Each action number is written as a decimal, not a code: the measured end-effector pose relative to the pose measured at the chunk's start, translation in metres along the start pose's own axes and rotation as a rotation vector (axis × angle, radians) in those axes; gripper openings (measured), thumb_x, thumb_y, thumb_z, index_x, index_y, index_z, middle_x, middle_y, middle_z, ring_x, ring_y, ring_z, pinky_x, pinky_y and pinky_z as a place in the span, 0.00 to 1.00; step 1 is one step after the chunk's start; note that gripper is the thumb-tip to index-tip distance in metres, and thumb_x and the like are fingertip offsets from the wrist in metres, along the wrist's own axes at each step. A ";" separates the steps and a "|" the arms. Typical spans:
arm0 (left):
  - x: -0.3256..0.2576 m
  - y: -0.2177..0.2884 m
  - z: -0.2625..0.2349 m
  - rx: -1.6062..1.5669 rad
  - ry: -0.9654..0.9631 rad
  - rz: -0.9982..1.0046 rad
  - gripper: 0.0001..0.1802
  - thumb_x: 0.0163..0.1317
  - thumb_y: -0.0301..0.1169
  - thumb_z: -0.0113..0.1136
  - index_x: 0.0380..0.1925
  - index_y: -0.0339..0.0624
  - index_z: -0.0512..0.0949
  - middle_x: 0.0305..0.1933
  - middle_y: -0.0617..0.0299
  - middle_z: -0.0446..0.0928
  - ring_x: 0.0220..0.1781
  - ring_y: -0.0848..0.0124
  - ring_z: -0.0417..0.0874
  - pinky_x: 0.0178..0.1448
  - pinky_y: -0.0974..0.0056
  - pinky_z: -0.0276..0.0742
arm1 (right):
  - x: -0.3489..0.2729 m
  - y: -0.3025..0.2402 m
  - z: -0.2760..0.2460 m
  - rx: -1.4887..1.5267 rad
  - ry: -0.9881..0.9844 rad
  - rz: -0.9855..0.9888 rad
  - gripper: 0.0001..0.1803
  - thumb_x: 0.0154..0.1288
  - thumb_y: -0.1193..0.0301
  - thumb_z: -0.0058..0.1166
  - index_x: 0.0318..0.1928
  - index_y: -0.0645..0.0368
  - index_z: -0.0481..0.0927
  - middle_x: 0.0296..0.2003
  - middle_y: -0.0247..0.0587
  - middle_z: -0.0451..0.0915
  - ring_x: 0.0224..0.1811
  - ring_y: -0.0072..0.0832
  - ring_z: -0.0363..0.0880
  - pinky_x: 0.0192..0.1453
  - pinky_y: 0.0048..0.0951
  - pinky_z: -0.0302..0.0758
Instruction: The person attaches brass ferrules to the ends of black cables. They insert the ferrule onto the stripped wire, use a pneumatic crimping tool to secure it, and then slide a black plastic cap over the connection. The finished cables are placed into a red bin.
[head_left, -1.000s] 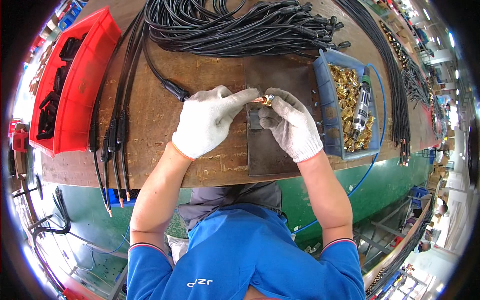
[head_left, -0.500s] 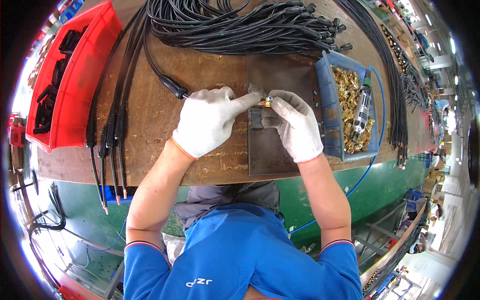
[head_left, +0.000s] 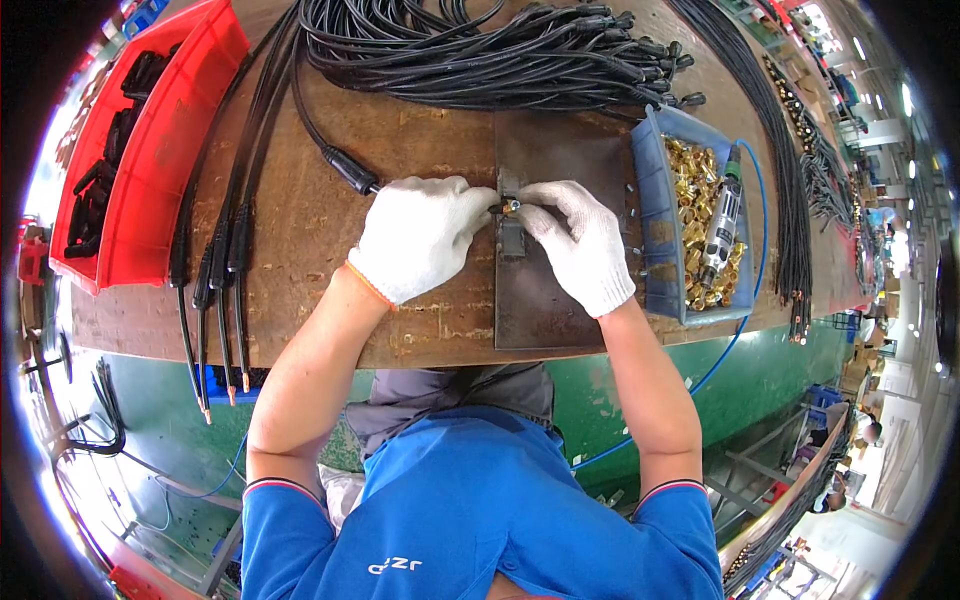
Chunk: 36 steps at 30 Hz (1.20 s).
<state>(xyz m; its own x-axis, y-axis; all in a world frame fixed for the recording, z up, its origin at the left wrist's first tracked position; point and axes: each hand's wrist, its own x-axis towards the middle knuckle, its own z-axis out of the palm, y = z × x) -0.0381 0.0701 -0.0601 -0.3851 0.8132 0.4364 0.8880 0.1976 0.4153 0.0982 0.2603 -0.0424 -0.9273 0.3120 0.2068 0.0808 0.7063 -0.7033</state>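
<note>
Both hands wear white knit gloves. My left hand [head_left: 425,235] grips the end of a black cable [head_left: 345,168] that runs up to a big cable bundle. My right hand [head_left: 580,240] pinches a small brass fitting [head_left: 511,206] at the cable's tip. The fingertips of both hands meet over a small metal block [head_left: 510,238] on a dark steel plate [head_left: 545,300]. The cable's tip is mostly hidden by the fingers.
A blue bin [head_left: 660,260] of brass fittings, with a pneumatic tool [head_left: 722,222] lying in it, stands right of the plate. A red bin [head_left: 150,160] with black parts sits at left. Black cable bundles [head_left: 480,50] lie across the back of the wooden bench [head_left: 300,290]; several cables [head_left: 215,270] hang over its front edge.
Both hands stay together at the block. The view has shifted slightly; the fingers have closed in a little more around the fitting.
</note>
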 end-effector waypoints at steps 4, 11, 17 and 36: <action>0.001 0.000 0.002 0.015 0.005 0.006 0.09 0.66 0.32 0.68 0.45 0.47 0.88 0.32 0.54 0.82 0.34 0.51 0.86 0.40 0.50 0.82 | 0.002 0.002 0.002 -0.108 0.052 -0.056 0.11 0.68 0.67 0.70 0.50 0.53 0.91 0.46 0.45 0.88 0.48 0.46 0.89 0.52 0.41 0.85; 0.002 0.000 0.005 0.023 -0.032 -0.014 0.09 0.66 0.32 0.68 0.45 0.48 0.88 0.33 0.54 0.83 0.34 0.50 0.87 0.40 0.49 0.82 | 0.004 0.007 0.002 -0.133 0.028 -0.060 0.10 0.68 0.69 0.69 0.48 0.54 0.91 0.46 0.45 0.88 0.47 0.44 0.89 0.50 0.39 0.84; 0.003 -0.002 0.010 0.043 -0.020 -0.023 0.09 0.66 0.33 0.68 0.44 0.48 0.88 0.32 0.55 0.83 0.34 0.51 0.87 0.39 0.49 0.82 | 0.013 0.008 0.000 -0.066 -0.003 0.010 0.11 0.68 0.64 0.69 0.46 0.55 0.90 0.44 0.46 0.88 0.48 0.47 0.89 0.52 0.42 0.84; 0.001 -0.005 0.020 0.051 -0.001 -0.008 0.08 0.65 0.32 0.68 0.44 0.48 0.88 0.33 0.56 0.84 0.34 0.51 0.87 0.40 0.49 0.83 | -0.041 0.079 -0.177 -0.798 0.342 0.550 0.39 0.71 0.48 0.67 0.76 0.50 0.74 0.51 0.52 0.88 0.51 0.42 0.89 0.57 0.45 0.82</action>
<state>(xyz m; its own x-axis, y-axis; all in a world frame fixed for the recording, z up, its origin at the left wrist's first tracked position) -0.0382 0.0810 -0.0781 -0.3916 0.8119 0.4329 0.8968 0.2315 0.3770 0.2074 0.4157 0.0138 -0.5447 0.7964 0.2630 0.7983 0.5884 -0.1284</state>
